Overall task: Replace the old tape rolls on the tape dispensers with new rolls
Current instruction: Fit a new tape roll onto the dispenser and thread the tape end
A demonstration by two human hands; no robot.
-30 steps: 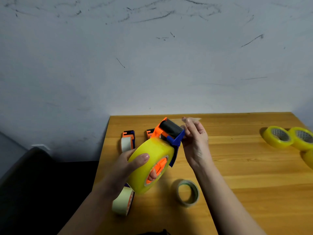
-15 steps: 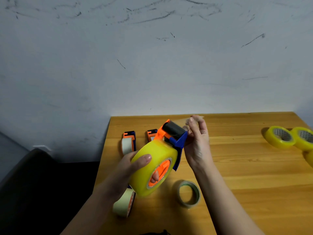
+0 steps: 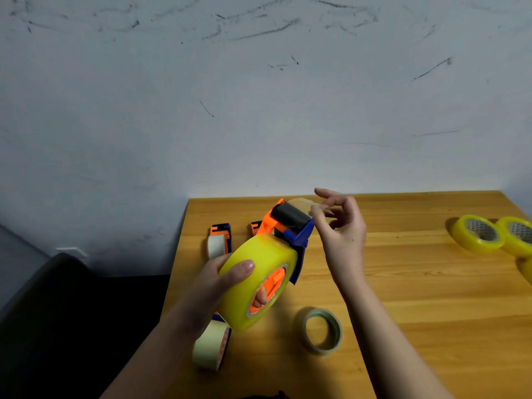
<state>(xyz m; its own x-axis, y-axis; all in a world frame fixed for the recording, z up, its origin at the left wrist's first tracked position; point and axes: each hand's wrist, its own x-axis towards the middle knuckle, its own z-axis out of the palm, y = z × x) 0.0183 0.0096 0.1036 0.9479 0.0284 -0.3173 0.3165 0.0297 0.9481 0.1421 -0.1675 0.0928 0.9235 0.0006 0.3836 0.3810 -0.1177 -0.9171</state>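
Note:
My left hand [image 3: 218,280] grips a fat yellow tape roll [image 3: 256,280] mounted on an orange and blue tape dispenser [image 3: 290,226], held above the wooden table [image 3: 403,298]. A finger pokes through the roll's orange hub. My right hand [image 3: 342,228] is beside the dispenser's black roller, fingers spread, thumb and forefinger touching a clear strip of tape [image 3: 302,203] that runs over the roller. A thin, nearly used-up roll [image 3: 323,332] lies flat on the table below.
Two more dispensers stand at the table's back left [image 3: 219,240] [image 3: 255,227], and one with a pale roll [image 3: 211,345] lies under my left forearm. New yellow rolls [image 3: 476,233] [image 3: 516,236] lie at the right edge. A dark chair [image 3: 57,312] is to the left.
My right hand has loosened from a tight pinch at the roller; its fingers have spread and it has shifted slightly right. The dispenser has tilted a little in my left hand.

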